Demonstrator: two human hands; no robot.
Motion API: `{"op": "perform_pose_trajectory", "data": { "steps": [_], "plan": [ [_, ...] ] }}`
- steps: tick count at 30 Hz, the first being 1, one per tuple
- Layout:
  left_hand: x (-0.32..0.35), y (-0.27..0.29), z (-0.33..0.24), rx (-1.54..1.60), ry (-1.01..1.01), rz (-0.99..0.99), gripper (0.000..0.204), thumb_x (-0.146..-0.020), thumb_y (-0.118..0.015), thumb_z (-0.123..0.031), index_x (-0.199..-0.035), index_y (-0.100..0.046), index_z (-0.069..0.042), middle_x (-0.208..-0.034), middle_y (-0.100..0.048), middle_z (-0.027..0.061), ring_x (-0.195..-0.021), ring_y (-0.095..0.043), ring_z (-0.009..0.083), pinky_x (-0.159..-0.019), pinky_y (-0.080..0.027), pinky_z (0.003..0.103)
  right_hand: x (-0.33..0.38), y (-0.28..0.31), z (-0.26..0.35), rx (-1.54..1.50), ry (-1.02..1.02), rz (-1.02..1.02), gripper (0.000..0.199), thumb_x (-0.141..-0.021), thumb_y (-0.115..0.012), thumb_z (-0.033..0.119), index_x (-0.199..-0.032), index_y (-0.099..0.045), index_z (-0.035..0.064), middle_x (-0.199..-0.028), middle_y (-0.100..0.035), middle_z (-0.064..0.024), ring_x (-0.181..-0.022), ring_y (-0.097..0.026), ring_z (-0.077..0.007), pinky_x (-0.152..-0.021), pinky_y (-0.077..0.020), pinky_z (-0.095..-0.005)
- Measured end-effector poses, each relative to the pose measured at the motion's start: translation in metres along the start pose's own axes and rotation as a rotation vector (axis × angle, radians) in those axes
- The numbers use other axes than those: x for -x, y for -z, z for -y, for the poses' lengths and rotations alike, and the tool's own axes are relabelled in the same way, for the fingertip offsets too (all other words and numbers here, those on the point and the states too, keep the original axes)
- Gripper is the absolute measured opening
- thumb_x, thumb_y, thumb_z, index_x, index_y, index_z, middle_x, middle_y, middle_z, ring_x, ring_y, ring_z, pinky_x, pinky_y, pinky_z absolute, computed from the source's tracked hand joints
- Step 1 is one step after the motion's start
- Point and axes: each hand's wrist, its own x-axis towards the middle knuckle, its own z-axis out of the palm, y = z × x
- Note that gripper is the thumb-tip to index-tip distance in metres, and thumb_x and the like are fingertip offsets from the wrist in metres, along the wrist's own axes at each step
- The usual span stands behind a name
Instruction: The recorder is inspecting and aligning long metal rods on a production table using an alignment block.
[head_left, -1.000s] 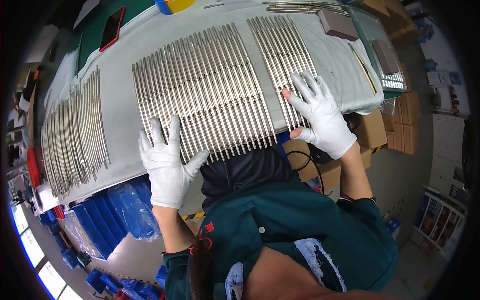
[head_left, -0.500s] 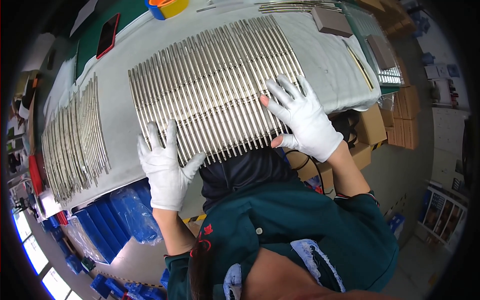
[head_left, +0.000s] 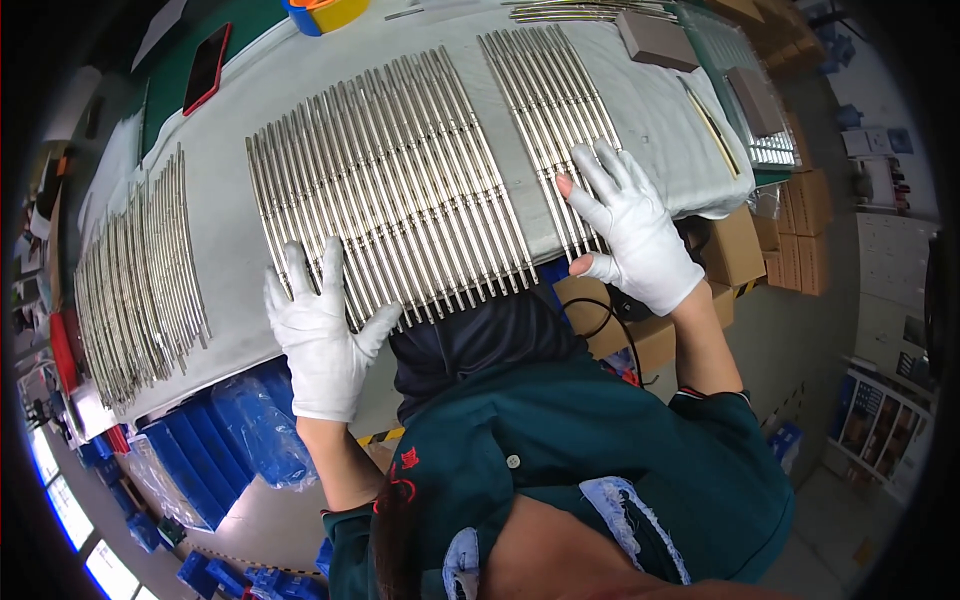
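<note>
A wide row of slim silvery metal rods point(head_left: 385, 180), ringed with collars partway along, lies side by side on a pale cloth. To its right, across a strip of bare cloth, lies a smaller group of the same rods point(head_left: 550, 100). My right hand point(head_left: 635, 225), in a white glove with bare thumb and one bare fingertip, rests on the lower right of that smaller group, fingers spread. My left hand point(head_left: 320, 335), gloved in white too, lies with fingers apart over the near left end of the wide row.
Another batch of metal rods point(head_left: 145, 280) lies at the left of the cloth-covered table point(head_left: 225, 310). A red-edged phone point(head_left: 207, 68), tape rolls point(head_left: 325, 14) and a grey-brown block point(head_left: 656, 40) sit toward the back. Blue bins point(head_left: 200, 455) and cardboard boxes point(head_left: 735, 245) stand below the table.
My right hand has moved right, and a group of rods at the right has slid away from the wide row, opening a gap. My left hand has stayed on the row's left end.
</note>
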Motion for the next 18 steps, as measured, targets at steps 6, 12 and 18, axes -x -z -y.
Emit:
{"op": "perform_pose_trajectory", "data": {
  "steps": [6,12,18],
  "plan": [
    [-0.001,0.001,0.0,0.009,-0.002,0.003,0.087,-0.075,-0.064,-0.061,-0.139,-0.042,-0.006,-0.136,-0.039,0.0357,-0.121,-0.037,0.0577,-0.107,-0.027,0.06,-0.013,0.007,0.024,-0.048,0.099,0.067,0.086,-0.072,-0.057,0.065,-0.138,-0.045,0.0119,-0.144,-0.04,-0.0168,-0.135,-0.034,-0.0383,-0.114,-0.0214,-0.0511],
    [-0.001,0.001,0.0,-0.007,-0.008,-0.008,0.086,-0.075,-0.064,-0.06,-0.138,-0.043,-0.006,-0.135,-0.04,0.0352,-0.12,-0.037,0.058,-0.106,-0.028,0.06,-0.013,0.003,0.034,-0.143,0.131,0.067,0.094,-0.068,-0.056,0.066,-0.144,-0.036,0.0138,-0.147,-0.036,-0.0192,-0.135,-0.033,-0.0403,-0.114,-0.0216,-0.0537],
    [0.0,-0.001,0.002,-0.004,-0.009,-0.009,0.087,-0.075,-0.063,-0.062,-0.14,-0.042,-0.008,-0.136,-0.039,0.0354,-0.12,-0.038,0.0584,-0.106,-0.028,0.06,-0.012,0.012,0.032,-0.089,0.079,0.095,0.088,-0.069,-0.063,0.061,-0.138,-0.044,0.0095,-0.143,-0.041,-0.0177,-0.135,-0.034,-0.0348,-0.114,-0.0216,-0.0504]
  ]
}}
